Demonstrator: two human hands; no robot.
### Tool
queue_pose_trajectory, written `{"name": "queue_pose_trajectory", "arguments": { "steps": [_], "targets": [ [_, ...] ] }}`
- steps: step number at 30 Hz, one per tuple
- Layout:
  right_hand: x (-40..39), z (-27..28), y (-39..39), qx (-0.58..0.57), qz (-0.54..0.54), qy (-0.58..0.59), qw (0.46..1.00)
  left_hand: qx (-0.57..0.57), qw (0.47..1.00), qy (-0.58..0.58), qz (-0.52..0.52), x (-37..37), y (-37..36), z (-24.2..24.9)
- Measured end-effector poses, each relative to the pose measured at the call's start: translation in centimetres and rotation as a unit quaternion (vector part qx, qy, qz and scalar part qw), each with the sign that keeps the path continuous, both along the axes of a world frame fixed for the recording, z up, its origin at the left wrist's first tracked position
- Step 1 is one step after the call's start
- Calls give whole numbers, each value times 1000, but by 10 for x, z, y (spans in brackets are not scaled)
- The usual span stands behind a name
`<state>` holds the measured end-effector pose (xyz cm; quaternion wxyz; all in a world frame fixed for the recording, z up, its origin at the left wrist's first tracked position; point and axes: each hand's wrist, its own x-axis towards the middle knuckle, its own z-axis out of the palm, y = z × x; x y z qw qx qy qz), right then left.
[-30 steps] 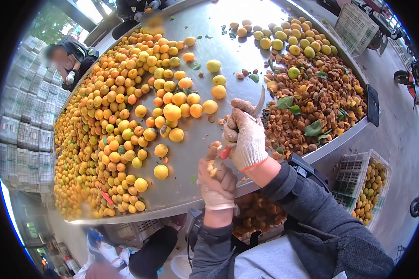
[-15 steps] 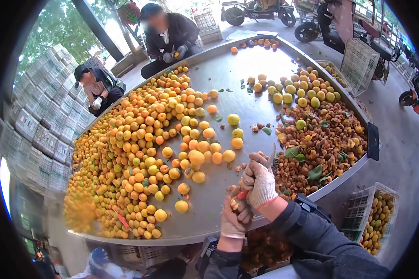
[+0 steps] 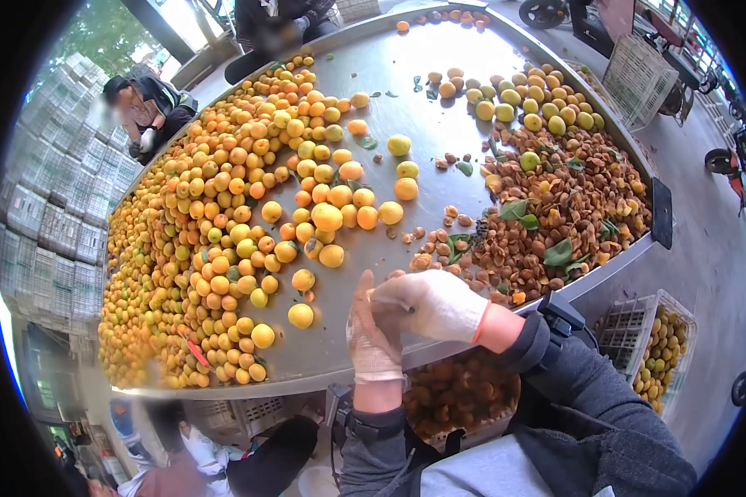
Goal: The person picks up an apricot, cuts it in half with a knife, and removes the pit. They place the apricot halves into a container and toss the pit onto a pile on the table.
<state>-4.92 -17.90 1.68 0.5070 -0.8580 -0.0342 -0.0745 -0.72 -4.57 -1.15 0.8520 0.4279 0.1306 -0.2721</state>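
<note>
My left hand [image 3: 375, 335], in a soiled white glove, is raised at the metal table's near edge, its fingers pointing up and partly bent. My right hand [image 3: 439, 305], gloved too, closes against its inner side with fingers pinched together. Whatever lies between the hands is hidden; no knife shows there. Just beyond them is a heap of brown split fruit pieces and pits [image 3: 547, 236] with green leaves. Loose yellow-orange apricots [image 3: 301, 316] lie left of my hands, beside a large pile of apricots [image 3: 215, 215].
The metal table [image 3: 348, 282] has a raised rim. Below it stands a container of brown pieces [image 3: 464, 393]; at right, a crate of fruit [image 3: 659, 352]. Yellow-green fruit [image 3: 547, 99] lies at the far right. A red object [image 3: 197, 351] rests on the pile. Co-workers [image 3: 153, 112] sit around the table.
The red-handled knife seen in my right hand is now out of sight. My hands have moved up against each other, the left with straighter fingers. The camera view has tilted down.
</note>
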Motion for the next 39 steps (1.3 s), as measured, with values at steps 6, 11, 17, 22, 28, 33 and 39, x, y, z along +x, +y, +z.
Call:
{"name": "queue_pose_trajectory", "arguments": {
  "steps": [6,11,17,22,28,33,39],
  "targets": [
    [0,0,-13,-73,-61,-23,995,11,1000,-2,-10,4,9,-28],
    [-7,6,-29,-151,-105,-1,983,45,999,2,-29,1,11,-18],
    [-9,-11,-14,-201,7,-17,979,53,987,-140,-65,2,3,-43],
    [-11,-9,-20,-80,-49,-30,995,76,986,-144,-41,-5,-3,-29],
    [-11,20,-66,354,-221,20,908,349,892,-233,-165,-3,-19,-17],
    [-18,26,-64,305,-227,20,925,640,503,-500,-294,-15,-46,-38],
    [-14,15,-73,292,-251,-29,923,553,657,-446,-251,-17,-33,-3]
  ]
}}
